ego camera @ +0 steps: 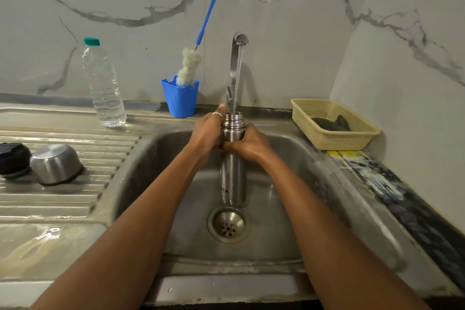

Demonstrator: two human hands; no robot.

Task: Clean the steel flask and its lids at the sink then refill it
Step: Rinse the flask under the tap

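The steel flask (pixel 232 173) stands upright in the sink (pixel 161 153), its open mouth under the tap (pixel 237 57). A stream of water runs from the spout into the mouth. My left hand (pixel 205 133) grips the flask's upper body from the left, thumb up beside the neck. My right hand (pixel 247 144) grips it from the right, just below the shoulder. On the draining board at the left lie the steel cup lid (pixel 56 163), upside down, and the black inner lid (pixel 13 159).
A clear plastic water bottle (pixel 103 83) with a green cap stands at the back left. A blue cup (pixel 180 98) holds a bottle brush (pixel 193 57). A cream basket (pixel 334 123) with a dark scrubber sits at the right. The sink drain (pixel 227 224) lies below the flask.
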